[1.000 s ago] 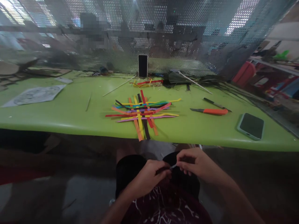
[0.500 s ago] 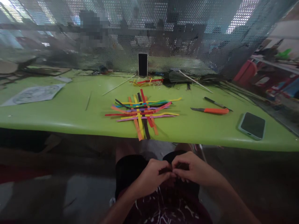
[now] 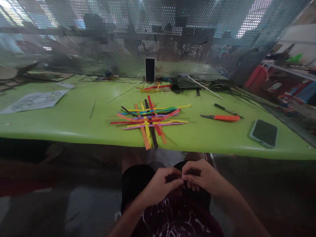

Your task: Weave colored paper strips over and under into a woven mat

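Observation:
Over my lap, below the table's front edge, my left hand [image 3: 166,181] and my right hand [image 3: 201,176] meet at the fingertips. Thumb and fingers are pinched on both, and whatever they hold, if anything, is too small or hidden to make out. Beyond them on the green table [image 3: 74,121] lies a loose weave of coloured strips [image 3: 147,124]. Orange, yellow, black and red strips run front to back, crossed by several sideways ones in yellow, red, purple, green and black. Neither hand touches the weave.
To the right lie an orange-handled knife [image 3: 226,118], a dark slim tool [image 3: 225,109] and a phone [image 3: 264,132]. A dark upright device [image 3: 150,69] stands against the perforated screen [image 3: 118,52], near scrap strips [image 3: 158,87]. A printed sheet [image 3: 34,100] rests at left.
The camera view has shifted slightly. My hands stay together over my lap, with the fingertips moving a little. The strips and tools on the table lie as before.

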The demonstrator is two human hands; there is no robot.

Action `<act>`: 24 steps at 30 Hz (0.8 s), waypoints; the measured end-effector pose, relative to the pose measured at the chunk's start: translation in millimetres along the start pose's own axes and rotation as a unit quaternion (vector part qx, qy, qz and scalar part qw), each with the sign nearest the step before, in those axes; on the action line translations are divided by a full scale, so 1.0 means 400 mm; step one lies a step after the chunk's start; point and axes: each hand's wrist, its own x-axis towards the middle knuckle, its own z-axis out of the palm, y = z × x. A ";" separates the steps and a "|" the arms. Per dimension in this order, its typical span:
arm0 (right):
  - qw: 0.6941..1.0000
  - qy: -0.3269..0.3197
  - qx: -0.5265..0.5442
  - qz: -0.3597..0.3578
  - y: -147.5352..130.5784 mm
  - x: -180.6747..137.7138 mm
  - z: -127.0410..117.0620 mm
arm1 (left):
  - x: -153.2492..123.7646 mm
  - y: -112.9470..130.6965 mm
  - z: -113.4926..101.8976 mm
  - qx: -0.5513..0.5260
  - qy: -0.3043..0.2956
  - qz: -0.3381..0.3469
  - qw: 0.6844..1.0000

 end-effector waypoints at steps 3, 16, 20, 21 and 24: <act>1.000 -0.014 -0.019 -0.009 0.000 0.001 0.001 | 0.004 0.002 -0.001 -0.009 0.013 0.000 1.000; 1.000 -0.010 -0.017 -0.016 0.010 0.001 0.007 | 0.003 -0.006 0.002 -0.120 0.060 -0.017 0.991; 0.999 0.028 0.017 -0.010 0.008 -0.003 0.026 | 0.004 -0.013 0.007 -0.133 0.085 0.032 0.987; 0.999 0.037 0.017 -0.008 0.007 -0.004 0.030 | 0.003 -0.015 0.008 -0.130 0.091 0.038 0.987; 0.998 0.059 -0.011 -0.009 0.005 -0.005 0.038 | 0.002 -0.023 0.011 -0.112 0.109 0.038 0.987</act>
